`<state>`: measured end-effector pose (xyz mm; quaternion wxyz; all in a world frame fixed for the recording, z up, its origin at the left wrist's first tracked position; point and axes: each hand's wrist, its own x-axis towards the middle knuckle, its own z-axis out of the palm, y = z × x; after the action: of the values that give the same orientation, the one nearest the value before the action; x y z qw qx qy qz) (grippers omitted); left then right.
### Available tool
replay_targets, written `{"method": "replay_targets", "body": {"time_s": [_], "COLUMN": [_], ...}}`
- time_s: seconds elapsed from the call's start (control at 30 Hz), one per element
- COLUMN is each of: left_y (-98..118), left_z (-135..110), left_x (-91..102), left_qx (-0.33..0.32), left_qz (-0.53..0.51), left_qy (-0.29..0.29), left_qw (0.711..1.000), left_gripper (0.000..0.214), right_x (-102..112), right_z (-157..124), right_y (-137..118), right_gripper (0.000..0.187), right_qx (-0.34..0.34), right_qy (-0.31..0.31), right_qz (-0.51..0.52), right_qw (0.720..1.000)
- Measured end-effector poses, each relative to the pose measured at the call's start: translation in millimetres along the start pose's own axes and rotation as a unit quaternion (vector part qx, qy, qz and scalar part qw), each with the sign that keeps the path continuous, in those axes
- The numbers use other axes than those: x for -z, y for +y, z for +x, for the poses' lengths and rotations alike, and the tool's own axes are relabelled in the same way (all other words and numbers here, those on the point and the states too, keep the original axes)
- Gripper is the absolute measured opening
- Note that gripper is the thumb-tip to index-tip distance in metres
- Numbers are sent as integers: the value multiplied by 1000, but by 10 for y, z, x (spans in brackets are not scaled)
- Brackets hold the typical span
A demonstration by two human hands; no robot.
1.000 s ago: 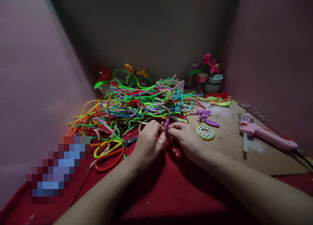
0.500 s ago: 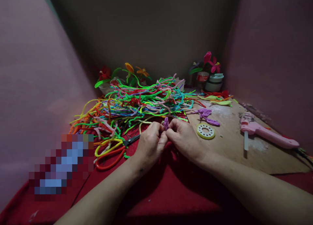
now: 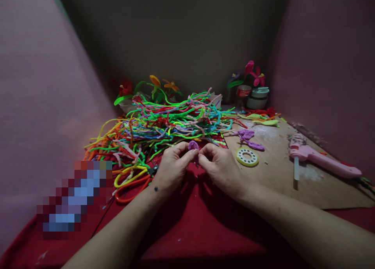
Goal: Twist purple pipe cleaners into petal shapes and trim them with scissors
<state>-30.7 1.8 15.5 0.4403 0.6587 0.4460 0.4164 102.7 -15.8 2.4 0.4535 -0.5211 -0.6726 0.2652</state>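
Between my two hands is a small purple pipe-cleaner piece, curled into a rounded petal shape. My left hand pinches it between thumb and fingers. My right hand is closed beside it, its thumb and forefinger pressed together at the piece's right lower edge; the fingertips partly hide it. Other purple pipe-cleaner petals lie on the board to the right. Next to my left wrist are scissors with one yellow and one orange-red handle, their blades mostly hidden behind that hand.
A heap of coloured pipe cleaners spreads behind my hands. On the brown board lie a yellow-rimmed tape roll and a pink glue gun. Pipe-cleaner flowers and a lidded jar stand at the back. Red cloth covers the table.
The purple piece has turned from narrow and upright to a rounder shape and shifted slightly left. My left hand has moved a little left and its grip has changed.
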Motion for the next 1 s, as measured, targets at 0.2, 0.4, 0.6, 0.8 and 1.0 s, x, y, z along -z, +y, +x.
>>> {"method": "replay_targets", "body": {"time_s": [0.2,0.4,0.6,0.8,1.0], "left_y": [-40,-62,-47,20,149], "left_z": [-26,-6,31,74,61], "left_x": [-56,-45,65,227,234], "left_qx": [-45,-10,81,68,16], "left_qz": [18,-73,-188,-107,37], "left_qy": [31,15,-34,-71,-63], "left_qw": [998,997,978,989,997], "left_gripper": [11,11,13,21,12], "right_x": [10,51,96,134,112], "right_z": [30,85,104,100,80], "right_y": [-39,-3,13,-12,4], "right_gripper": [13,7,20,20,15], "right_qx": [26,-26,-111,-110,-120], "right_qy": [-19,-55,-193,-227,-214], "right_qz": [-90,4,271,223,229], "right_qw": [995,998,937,942,942]}}
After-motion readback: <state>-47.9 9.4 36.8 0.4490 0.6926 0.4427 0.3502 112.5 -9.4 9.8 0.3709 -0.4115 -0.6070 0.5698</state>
